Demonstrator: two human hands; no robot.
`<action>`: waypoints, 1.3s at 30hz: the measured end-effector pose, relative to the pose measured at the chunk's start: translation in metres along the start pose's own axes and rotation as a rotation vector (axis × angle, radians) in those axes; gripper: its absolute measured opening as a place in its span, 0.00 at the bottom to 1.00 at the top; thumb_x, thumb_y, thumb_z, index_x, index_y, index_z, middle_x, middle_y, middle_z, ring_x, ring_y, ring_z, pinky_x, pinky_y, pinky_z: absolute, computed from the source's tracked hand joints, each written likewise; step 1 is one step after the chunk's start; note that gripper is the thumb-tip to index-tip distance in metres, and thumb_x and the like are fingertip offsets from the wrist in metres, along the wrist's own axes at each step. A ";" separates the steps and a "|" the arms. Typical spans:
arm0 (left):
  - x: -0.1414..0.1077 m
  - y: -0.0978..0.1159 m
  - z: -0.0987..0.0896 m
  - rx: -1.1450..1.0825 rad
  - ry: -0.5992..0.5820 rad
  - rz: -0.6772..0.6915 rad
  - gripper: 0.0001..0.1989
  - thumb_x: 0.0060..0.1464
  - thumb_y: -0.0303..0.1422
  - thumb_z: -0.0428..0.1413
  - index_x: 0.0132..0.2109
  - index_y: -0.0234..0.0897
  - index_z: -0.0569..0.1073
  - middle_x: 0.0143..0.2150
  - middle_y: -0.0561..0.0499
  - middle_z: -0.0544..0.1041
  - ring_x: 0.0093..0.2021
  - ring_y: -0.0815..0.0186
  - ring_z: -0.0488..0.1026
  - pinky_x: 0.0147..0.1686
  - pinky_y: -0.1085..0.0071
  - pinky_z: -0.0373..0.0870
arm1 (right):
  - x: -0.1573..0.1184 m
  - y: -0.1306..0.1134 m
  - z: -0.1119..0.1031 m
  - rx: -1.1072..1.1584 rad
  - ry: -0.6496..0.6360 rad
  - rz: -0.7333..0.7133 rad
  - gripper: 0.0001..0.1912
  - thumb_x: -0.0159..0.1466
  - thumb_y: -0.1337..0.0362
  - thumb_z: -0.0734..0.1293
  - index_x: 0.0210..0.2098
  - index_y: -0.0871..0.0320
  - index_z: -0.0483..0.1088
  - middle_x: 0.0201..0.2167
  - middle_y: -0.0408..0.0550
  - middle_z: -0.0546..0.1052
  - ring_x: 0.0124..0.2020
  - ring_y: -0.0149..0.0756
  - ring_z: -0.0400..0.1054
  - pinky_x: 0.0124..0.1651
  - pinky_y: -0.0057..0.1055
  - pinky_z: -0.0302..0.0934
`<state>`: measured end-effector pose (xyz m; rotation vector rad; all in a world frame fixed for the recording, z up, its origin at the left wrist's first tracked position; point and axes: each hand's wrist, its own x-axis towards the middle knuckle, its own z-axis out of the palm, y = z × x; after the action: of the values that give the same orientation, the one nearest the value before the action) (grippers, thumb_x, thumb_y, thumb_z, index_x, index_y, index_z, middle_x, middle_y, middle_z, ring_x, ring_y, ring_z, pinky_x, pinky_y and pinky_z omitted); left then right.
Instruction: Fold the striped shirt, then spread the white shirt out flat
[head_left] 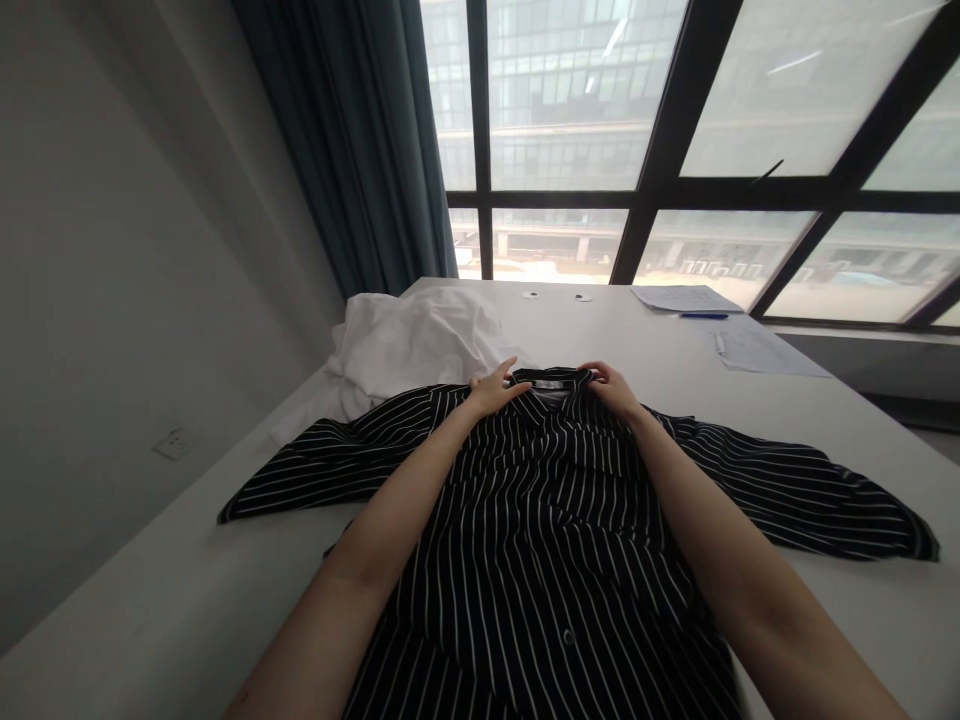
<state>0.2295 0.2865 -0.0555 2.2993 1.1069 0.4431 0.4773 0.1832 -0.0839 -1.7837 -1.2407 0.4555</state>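
A black shirt (525,520) with white stripes lies front up, collar away from me, its sleeves spread to both sides. My left hand (493,390) is at the left side of the collar, thumb over the fabric and index finger raised; its other fingers are partly hidden. On the opposite side, my right hand (611,390) pinches the collar's edge between thumb and fingers. Between both hands a pale label shows inside the neck opening. The shirt front has some wrinkles, and one button is visible low on it.
Beyond the left sleeve, a crumpled white cloth (412,340) lies on the white table (750,410). Papers (765,347), a blue pen (703,316) and a small white object lie at the back right. A wall with a socket (173,443) stands left; windows are behind.
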 end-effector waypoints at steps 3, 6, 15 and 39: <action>0.002 0.007 0.001 0.103 0.012 -0.063 0.31 0.57 0.50 0.52 0.64 0.42 0.62 0.49 0.48 0.78 0.54 0.56 0.72 0.61 0.54 0.51 | -0.004 -0.004 -0.006 -0.005 0.032 0.004 0.13 0.57 0.58 0.59 0.37 0.56 0.71 0.31 0.44 0.75 0.32 0.35 0.67 0.37 0.33 0.63; 0.003 0.014 0.005 0.166 0.040 -0.093 0.24 0.55 0.41 0.54 0.58 0.41 0.70 0.50 0.47 0.79 0.53 0.55 0.72 0.59 0.56 0.54 | -0.005 -0.006 -0.008 -0.048 0.091 0.020 0.11 0.55 0.55 0.63 0.32 0.56 0.67 0.32 0.46 0.74 0.33 0.37 0.67 0.39 0.35 0.62; 0.002 0.023 -0.003 0.211 0.259 -0.098 0.15 0.56 0.29 0.49 0.46 0.41 0.78 0.49 0.45 0.79 0.52 0.55 0.73 0.56 0.56 0.59 | -0.008 -0.011 -0.010 -0.183 0.185 -0.035 0.16 0.50 0.72 0.62 0.38 0.54 0.69 0.39 0.48 0.75 0.38 0.38 0.68 0.47 0.38 0.62; 0.020 0.016 0.012 0.241 0.216 0.066 0.28 0.59 0.22 0.44 0.66 0.29 0.55 0.69 0.33 0.52 0.67 0.56 0.57 0.62 0.63 0.58 | -0.003 0.004 0.005 -0.231 0.042 -0.076 0.29 0.63 0.63 0.61 0.64 0.59 0.59 0.63 0.59 0.64 0.62 0.45 0.60 0.62 0.47 0.56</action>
<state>0.2575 0.2898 -0.0544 2.5505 1.2499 0.6260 0.4749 0.1824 -0.0904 -1.9198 -1.3715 0.2371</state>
